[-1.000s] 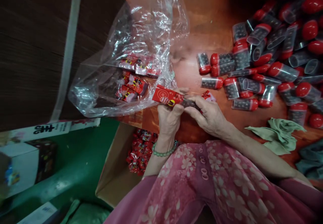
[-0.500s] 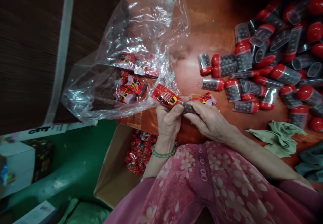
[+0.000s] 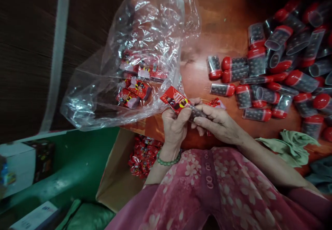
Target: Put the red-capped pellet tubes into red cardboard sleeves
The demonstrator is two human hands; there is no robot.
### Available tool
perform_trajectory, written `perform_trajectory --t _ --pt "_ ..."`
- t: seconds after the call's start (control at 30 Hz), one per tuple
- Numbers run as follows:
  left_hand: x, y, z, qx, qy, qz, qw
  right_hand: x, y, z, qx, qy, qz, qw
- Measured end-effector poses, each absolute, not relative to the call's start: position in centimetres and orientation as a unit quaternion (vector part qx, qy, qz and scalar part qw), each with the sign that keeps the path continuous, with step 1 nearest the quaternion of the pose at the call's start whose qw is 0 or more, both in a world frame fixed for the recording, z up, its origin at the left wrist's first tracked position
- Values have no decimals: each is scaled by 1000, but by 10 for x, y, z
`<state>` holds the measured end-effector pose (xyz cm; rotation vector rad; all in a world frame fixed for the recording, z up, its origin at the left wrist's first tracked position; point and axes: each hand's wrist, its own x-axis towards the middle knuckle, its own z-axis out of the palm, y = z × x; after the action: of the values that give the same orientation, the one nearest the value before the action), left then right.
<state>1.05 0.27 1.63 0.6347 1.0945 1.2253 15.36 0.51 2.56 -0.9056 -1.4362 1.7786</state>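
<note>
My left hand (image 3: 175, 128) is closed, its thumb over the near end of a red printed packet (image 3: 174, 99). From the packet's lower right end a clear tube of dark balls (image 3: 196, 113) sticks out. The fingers of my right hand (image 3: 220, 123) close on that tube's other end. How far the tube reaches into the packet is hidden. Another red packet (image 3: 217, 102) lies on the table just behind my right hand. To the left, a clear plastic bag (image 3: 155, 19) holds several red packets (image 3: 140, 87).
Many red-capped tubes of dark balls (image 3: 256, 62) are heaped on the wooden table (image 3: 218, 26) at the right. A green cloth (image 3: 293, 147) lies near its front edge. Below the table's left edge stands a cardboard box (image 3: 111, 174) with many red wrapped packets (image 3: 145, 157).
Both hands have moved slightly right with the packet and tube. The packet has tilted more steeply, and my right fingers have shifted along the tube. The view has shifted a little.
</note>
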Motion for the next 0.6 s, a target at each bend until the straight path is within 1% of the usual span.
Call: perform_trajectory --t 0.03,0.17,0.27,0.33,0.4,0.47,0.6 --pt "11 3 17 285 484 530 636 153 5 26 -356 -548 678 338" --pt "9 7 16 298 461 542 636 152 8 27 -404 -604 588 354" --pt "7 10 14 283 440 559 644 153 12 28 -383 -584 628 343" --pt "7 12 15 273 440 552 653 155 14 28 -362 -551 675 331" --pt "7 13 16 265 445 541 663 157 14 27 -358 -536 693 322" --pt "8 15 18 250 456 532 668 156 13 25 -386 -557 664 316" --pt "12 15 16 220 499 532 647 152 9 22 -433 -645 542 320"
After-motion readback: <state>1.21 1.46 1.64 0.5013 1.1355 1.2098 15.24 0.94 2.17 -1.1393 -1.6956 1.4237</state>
